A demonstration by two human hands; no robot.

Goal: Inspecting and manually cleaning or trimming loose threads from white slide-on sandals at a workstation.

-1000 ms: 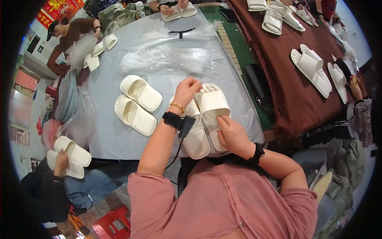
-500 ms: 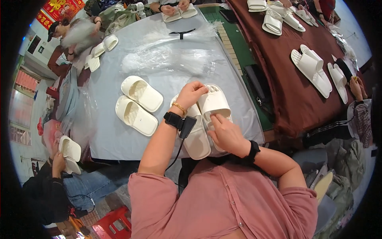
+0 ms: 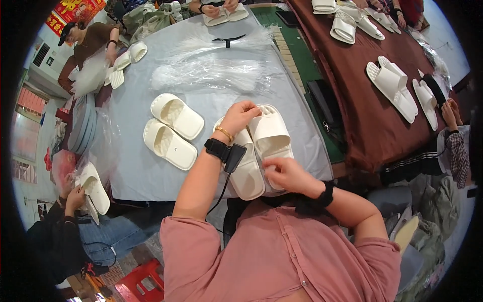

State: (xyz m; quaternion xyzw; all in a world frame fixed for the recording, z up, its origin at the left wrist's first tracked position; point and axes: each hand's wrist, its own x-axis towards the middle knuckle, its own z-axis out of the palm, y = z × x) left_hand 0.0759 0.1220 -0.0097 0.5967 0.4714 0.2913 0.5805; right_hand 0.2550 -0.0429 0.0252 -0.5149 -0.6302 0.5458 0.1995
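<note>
Pair of cream slides (image 3: 259, 151) stacked side by side, left hand (image 3: 240, 115) pinching toe end, right hand (image 3: 284, 173) gripping heel. 2nd pair (image 3: 172, 130) untouched; clear bags (image 3: 216, 75) unused, so early on.

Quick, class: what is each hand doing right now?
Left hand: closed on the toe end of a white slipper.
Right hand: fingers pinching that slipper's heel end.
</note>
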